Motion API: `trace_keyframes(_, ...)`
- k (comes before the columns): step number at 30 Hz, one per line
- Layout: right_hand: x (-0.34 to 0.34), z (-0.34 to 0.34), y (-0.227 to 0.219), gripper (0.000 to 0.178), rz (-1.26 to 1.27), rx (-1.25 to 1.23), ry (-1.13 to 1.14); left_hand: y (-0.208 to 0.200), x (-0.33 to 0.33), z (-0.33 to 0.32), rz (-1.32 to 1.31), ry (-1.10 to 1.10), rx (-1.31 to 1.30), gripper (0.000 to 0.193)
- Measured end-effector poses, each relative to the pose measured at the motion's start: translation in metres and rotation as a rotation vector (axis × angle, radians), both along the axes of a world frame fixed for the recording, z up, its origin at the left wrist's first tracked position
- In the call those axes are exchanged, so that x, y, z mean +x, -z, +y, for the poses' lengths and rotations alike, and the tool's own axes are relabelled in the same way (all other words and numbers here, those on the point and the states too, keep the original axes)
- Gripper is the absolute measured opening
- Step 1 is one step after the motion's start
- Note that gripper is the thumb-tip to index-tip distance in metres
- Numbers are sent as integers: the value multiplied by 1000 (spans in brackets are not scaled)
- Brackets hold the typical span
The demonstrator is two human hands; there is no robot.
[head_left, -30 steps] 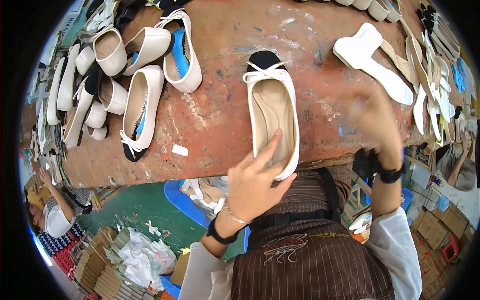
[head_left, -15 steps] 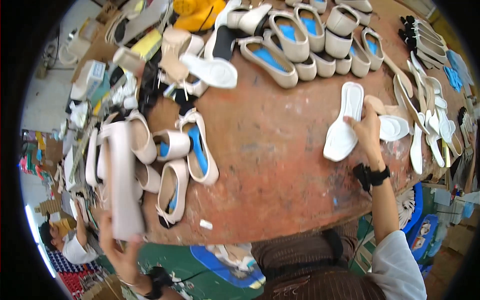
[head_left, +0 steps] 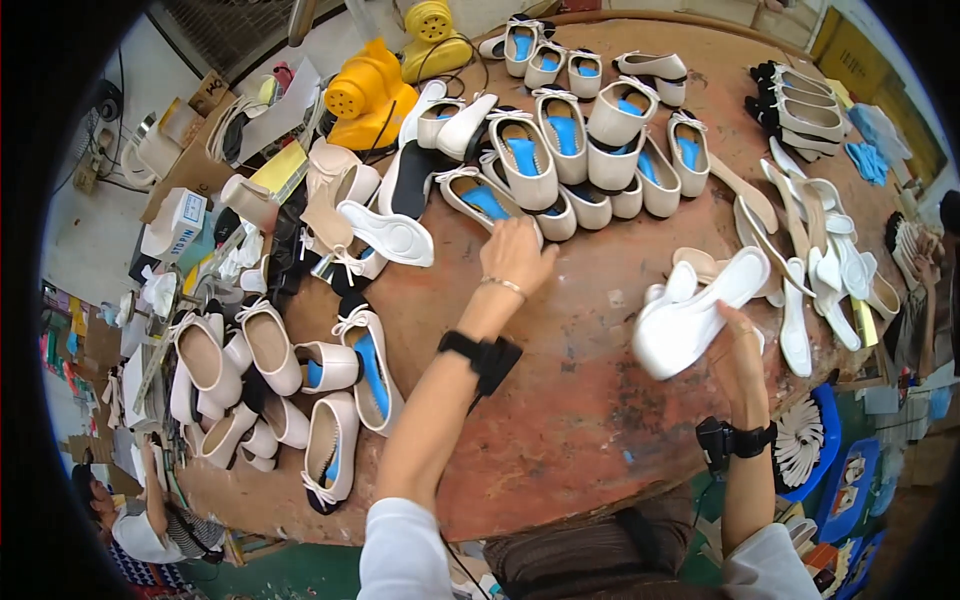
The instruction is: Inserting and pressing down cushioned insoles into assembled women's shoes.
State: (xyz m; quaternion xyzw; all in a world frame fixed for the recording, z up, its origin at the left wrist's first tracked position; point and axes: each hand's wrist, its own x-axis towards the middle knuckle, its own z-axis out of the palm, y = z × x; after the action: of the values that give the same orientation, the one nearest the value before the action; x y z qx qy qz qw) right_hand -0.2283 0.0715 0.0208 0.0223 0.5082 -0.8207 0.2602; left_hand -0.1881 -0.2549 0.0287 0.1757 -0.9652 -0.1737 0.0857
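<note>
My left hand [head_left: 515, 258] reaches to the front of the back group and closes over the toe of a cream ballet flat [head_left: 482, 203] with a bow and a blue lining; its fingertips are partly hidden. At the right, my right hand [head_left: 740, 350] grips a white moulded insole [head_left: 705, 312] by its edge, tilted above the table. Close behind that insole lie beige and white insoles [head_left: 700, 263]. More cream flats [head_left: 522, 165] with blue inside stand around the left hand, some stacked.
Finished-looking flats [head_left: 268, 340] crowd the left of the brown table [head_left: 560, 400]. Insoles [head_left: 825, 260] pile up at the right, with black-and-cream shoes [head_left: 800, 110] beyond. An orange blower-like machine [head_left: 365, 95] stands at the back. Blue bins [head_left: 820, 440] sit below right; another person [head_left: 140, 520] works lower left.
My left hand has left the pale shoe at the left group and moved up and right to a flat in the back group. My right hand has tilted the white insole.
</note>
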Motion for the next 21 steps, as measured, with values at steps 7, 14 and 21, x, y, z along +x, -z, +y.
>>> trace_keyframes(7,-3,31,11,46,-273,-380,-189,-24,124,37,278,13,32,27)
trace_keyframes(14,2,17,-14,50,144,-40,31,-17,331,85,74,223,0,19)
trace_keyframes(21,75,-9,-82,54,922,472,-173,12,378,100,76,-84,150,15)
